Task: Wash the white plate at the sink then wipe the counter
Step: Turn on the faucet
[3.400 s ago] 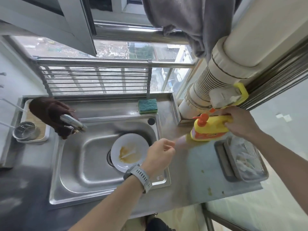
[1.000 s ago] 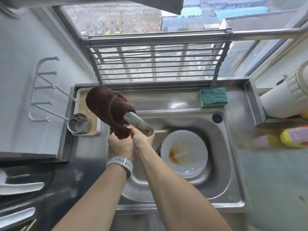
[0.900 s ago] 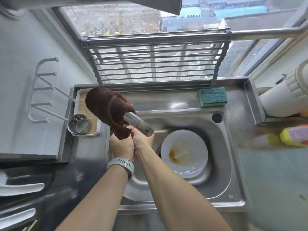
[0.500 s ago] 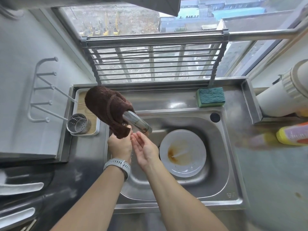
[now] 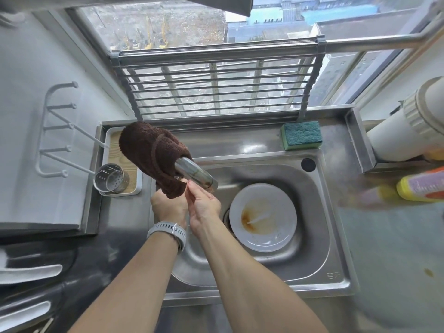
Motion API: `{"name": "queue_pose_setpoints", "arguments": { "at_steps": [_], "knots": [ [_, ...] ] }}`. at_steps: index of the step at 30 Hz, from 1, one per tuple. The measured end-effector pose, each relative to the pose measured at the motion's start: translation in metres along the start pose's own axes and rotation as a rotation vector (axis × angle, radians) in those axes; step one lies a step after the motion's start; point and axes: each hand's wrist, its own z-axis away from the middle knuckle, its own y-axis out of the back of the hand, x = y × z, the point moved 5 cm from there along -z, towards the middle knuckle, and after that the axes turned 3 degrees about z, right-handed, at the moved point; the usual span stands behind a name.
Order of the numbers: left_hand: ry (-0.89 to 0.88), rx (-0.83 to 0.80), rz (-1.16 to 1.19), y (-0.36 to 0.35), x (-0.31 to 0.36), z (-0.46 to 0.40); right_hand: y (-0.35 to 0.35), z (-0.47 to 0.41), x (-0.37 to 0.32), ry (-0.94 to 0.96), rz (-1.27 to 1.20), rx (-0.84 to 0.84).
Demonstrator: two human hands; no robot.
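Two bare forearms, no sleeves visible. Left hand: wrist carries a light grey watch with a perforated strap (face turned out of sight). Right hand: no rings or bands visible.

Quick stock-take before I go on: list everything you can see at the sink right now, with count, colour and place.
round white plate: one, brown-stained, in the basin, right side
stainless steel sink: one, silver, centre
metal tap spout: one, silver, over the basin's left
brown towel: one, draped over the tap
green-and-yellow sponge: one, ledge behind the sink
perforated metal cup: one, silver, on the tray left of the sink
yellow dish-soap bottle: one, lying on the right counter
white wall rack: one, left wall
grey wristwatch: one, left wrist
left hand: under the towel
right hand: beneath the spout, nothing in its grip
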Motion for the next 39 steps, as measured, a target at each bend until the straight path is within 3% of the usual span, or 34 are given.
{"name": "queue_pose_setpoints", "arguments": {
  "at_steps": [5, 12, 17, 21, 28, 31, 34, 36, 39],
  "knots": [
    [-0.011, 0.012, -0.013, 0.002, 0.001, 0.000, -0.003, 0.004, -0.004, 0.019, 0.028, 0.022],
    [-0.048, -0.143, 0.035, -0.001, -0.003, 0.008, 0.003, 0.011, -0.009, -0.055, -0.008, -0.027],
    [0.185, -0.317, -0.029, -0.013, -0.041, 0.032, 0.038, 0.011, -0.031, -0.111, -0.024, 0.014],
    [0.354, -0.378, 0.090, -0.027, -0.063, 0.061, 0.067, 0.012, -0.053, -0.126, 0.053, 0.070],
    [0.407, -0.381, 0.107, -0.042, -0.076, 0.080, 0.077, 0.022, -0.070, -0.114, 0.330, 0.109],
    [0.452, -0.387, 0.092, -0.050, -0.086, 0.077, 0.076, 0.025, -0.118, 0.125, 0.661, 0.126],
    [0.520, -0.366, 0.074, -0.056, -0.091, 0.079, 0.057, 0.030, -0.204, 0.682, 1.435, 0.181],
    [0.522, -0.376, 0.030, -0.060, -0.093, 0.082, 0.038, 0.036, -0.253, 1.036, 1.787, 0.208],
    [0.463, -0.443, -0.096, -0.065, -0.097, 0.080, 0.021, 0.022, -0.301, 1.212, 2.176, 0.185]
  ]
}}
